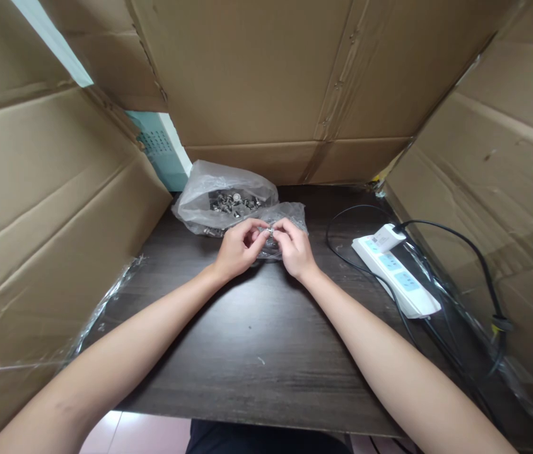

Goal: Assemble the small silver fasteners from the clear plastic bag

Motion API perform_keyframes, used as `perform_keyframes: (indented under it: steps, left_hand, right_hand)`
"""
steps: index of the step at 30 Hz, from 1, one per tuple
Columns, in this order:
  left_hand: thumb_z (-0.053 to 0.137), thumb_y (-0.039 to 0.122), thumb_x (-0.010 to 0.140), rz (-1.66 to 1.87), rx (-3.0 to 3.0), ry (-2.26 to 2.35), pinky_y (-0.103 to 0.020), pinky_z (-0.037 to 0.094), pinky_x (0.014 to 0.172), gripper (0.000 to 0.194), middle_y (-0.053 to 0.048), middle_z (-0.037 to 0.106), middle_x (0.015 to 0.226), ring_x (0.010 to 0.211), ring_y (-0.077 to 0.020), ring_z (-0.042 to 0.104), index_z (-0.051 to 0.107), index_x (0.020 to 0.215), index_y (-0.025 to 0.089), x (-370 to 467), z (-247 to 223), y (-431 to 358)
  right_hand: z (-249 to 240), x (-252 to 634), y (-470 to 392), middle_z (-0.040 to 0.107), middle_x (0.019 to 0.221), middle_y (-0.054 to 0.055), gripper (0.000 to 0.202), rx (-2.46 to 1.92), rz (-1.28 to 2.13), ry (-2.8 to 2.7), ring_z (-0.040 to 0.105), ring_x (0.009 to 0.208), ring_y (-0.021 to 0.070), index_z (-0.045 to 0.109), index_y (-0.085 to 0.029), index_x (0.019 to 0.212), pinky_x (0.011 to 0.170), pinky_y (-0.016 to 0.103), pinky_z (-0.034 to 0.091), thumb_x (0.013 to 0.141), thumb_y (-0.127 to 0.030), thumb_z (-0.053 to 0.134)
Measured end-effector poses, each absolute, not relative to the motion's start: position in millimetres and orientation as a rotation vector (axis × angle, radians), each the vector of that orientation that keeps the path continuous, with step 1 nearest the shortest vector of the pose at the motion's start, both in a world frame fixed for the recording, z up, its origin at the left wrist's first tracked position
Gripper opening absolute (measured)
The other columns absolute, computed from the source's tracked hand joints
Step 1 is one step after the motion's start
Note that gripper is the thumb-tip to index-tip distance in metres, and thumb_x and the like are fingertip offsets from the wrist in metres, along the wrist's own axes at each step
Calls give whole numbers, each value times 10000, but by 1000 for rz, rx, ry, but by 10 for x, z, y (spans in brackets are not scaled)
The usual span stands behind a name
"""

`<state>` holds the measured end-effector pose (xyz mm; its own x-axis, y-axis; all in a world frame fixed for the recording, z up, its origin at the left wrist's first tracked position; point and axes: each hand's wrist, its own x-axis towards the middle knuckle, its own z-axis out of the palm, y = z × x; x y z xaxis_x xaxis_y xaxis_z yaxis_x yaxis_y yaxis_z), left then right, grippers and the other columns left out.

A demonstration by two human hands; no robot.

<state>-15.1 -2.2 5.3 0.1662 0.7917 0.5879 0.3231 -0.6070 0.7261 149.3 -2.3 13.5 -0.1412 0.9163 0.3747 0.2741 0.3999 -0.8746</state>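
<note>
Both hands meet near the middle of the table, fingertips almost touching. Between them is a small shiny metal part [270,231], too small to name exactly. My left hand [241,247] is closed in a pinch on its left side. From the right, my right hand [295,247] pinches the same part. Just behind my left hand lies an open clear plastic bag [200,205] with several small metal pieces [235,203] in it. A second clear plastic bag [294,214] lies beneath and behind my fingers; its contents are mostly hidden.
A white power strip [420,302] with a white plug adapter [386,238] sits at the right, black cables [474,246] looping around it. Cardboard walls [257,75] enclose the dark wooden table [247,353] at the back and both sides. A pale green box [157,142] shows through a gap.
</note>
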Motion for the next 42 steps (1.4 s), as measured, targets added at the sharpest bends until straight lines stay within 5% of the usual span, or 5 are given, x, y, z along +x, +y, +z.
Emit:
perform_keyframes:
  steps: [28,42]
  left_hand:
    - [704,321,916,1437,2038,1023,-233,394,581,190,47,513,612,545,-102,451,762,1022,173,-155,69,-27]
    - [686,305,933,1449,2056,1045,-218,385,576,199,50,501,598,539,-94,441,770,1019,147,-158,61,-20]
  right_hand:
    - [114,1477,-12,405,585,-31,419,-1111,664,-1657,390,578,137,377,-233,643,593,302,281,1001,-444,436]
    - [119,1478,-22,454,593,-21,415,-1115,694,-1627,442,594,142,466,-221,640,604,296,310,992,-438,429]
